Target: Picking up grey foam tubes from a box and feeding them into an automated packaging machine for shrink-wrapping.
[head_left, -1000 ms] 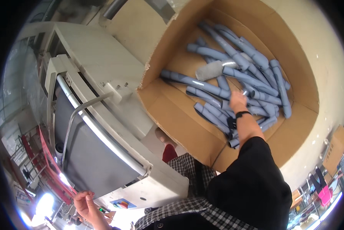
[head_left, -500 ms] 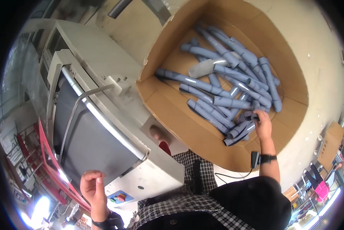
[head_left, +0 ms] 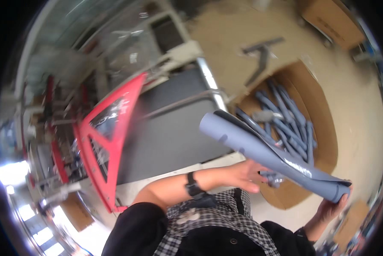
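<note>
A long blue-grey sheet (head_left: 260, 149), loosely rolled and glossy with dark marks, slants across in front of me. My right hand (head_left: 331, 208) is closed round its near right end. My left hand (head_left: 245, 175) is below the roll's middle, fingers spread; whether a fingertip touches the sheet cannot be made out. Behind the roll stands an open cardboard box (head_left: 328, 149) holding several similar blue-grey rolls (head_left: 289, 113). The raised sheet hides part of the box's contents. A small crumpled grey piece (head_left: 273, 179) shows under the sheet, by my left hand.
To the left runs a dark grey conveyor belt (head_left: 170, 141) with a metal roller (head_left: 213, 83) at its end. A red triangular frame (head_left: 119, 149) stands along its left side. Grey strips (head_left: 263, 55) lie on the floor beyond; another cardboard box (head_left: 332, 21) is farther right.
My right hand has come up from the box with a rolled sheet. My left hand has moved right, across the front of the belt. The view has turned left.
</note>
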Available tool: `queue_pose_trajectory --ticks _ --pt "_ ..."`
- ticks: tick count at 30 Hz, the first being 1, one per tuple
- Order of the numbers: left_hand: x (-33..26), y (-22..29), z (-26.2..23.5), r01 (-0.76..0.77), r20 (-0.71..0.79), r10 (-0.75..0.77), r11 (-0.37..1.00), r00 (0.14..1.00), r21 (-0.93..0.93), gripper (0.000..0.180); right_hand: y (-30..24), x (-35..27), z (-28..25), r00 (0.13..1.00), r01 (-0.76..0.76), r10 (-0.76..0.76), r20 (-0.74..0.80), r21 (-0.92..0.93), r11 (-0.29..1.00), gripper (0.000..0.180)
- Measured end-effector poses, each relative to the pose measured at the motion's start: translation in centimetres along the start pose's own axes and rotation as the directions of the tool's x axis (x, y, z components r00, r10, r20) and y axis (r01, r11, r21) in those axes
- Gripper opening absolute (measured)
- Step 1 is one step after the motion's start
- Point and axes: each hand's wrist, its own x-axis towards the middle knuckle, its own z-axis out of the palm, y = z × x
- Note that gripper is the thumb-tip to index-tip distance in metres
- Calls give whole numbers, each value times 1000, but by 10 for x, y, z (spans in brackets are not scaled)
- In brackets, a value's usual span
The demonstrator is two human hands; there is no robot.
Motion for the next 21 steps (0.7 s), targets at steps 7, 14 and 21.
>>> queue_pose_trajectory --ticks 7,14,21 --pt "-58 74 -11 -213 -415 233 972 880 93 57 -5 -29 200 571 781 -135 810 -485 394 62" --pt "-158 115 -33 -140 -438 468 789 767 598 52 46 -64 306 295 746 86 952 -285 602 57" --pt "-457 186 -67 875 -196 868 478 -456 80 50 85 15 301 347 904 35 937 -345 251 62"
